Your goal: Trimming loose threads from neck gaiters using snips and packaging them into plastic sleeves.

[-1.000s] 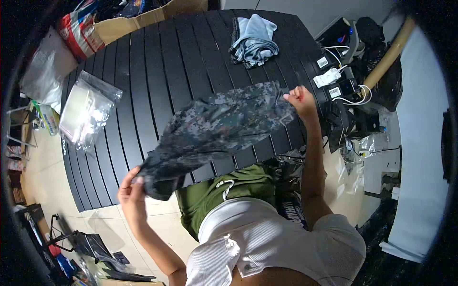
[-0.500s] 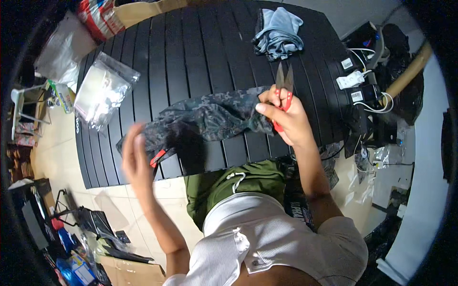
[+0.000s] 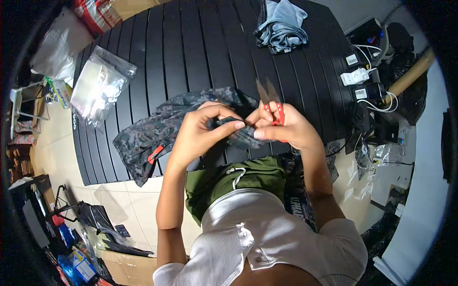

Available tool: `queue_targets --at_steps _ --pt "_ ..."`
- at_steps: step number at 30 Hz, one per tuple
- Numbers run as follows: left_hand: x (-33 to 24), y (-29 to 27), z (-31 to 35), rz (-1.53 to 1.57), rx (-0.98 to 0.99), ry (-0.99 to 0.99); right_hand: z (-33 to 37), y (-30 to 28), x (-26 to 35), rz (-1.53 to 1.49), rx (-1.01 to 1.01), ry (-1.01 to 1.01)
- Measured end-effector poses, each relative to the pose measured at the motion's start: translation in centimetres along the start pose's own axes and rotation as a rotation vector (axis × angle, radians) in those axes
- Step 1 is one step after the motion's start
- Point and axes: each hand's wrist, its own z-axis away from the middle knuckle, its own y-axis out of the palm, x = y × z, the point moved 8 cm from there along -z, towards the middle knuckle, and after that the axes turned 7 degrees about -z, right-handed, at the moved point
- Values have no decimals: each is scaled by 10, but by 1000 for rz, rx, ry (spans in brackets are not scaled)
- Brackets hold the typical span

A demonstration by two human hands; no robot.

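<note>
A dark camouflage garment (image 3: pixel 157 125) lies along the near part of the slatted table, its left end drooping over the near edge. My left hand (image 3: pixel 202 131) is closed on its right end, thumb on top, with a fold lifted up. Close beside it, my right hand (image 3: pixel 288 126) holds red-handled scissors (image 3: pixel 273 95), blades pointing away from me and slightly parted. The right thumb and fingertips meet at the lifted fold; whether they grip it too is hard to see. A small red tag (image 3: pixel 155 154) shows on the garment's left part.
The black slatted table (image 3: pixel 191 52) fills the middle. Folded light-blue cloth (image 3: pixel 284 24) sits at the far right, clear plastic bags (image 3: pixel 100 86) at the left. White plugs and cables (image 3: pixel 355 76) hang by the right edge. A cardboard box (image 3: pixel 129 268) stands on the floor, lower left.
My left hand has come across from the garment's left end to its right end and closed on it. The right hand with the scissors has moved slightly nearer and left.
</note>
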Motion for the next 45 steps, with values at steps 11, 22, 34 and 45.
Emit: queue_targets --at_steps 11,22,34,45 --pt "40 1 23 679 126 -219 -15 11 -5 71 59 20" --pt "32 16 32 544 255 -470 -17 17 3 133 68 -49" --pt "53 6 58 682 -70 -658 46 30 28 907 -444 -525" --pt "25 8 56 701 -122 -451 40 38 6 1000 -410 -434"
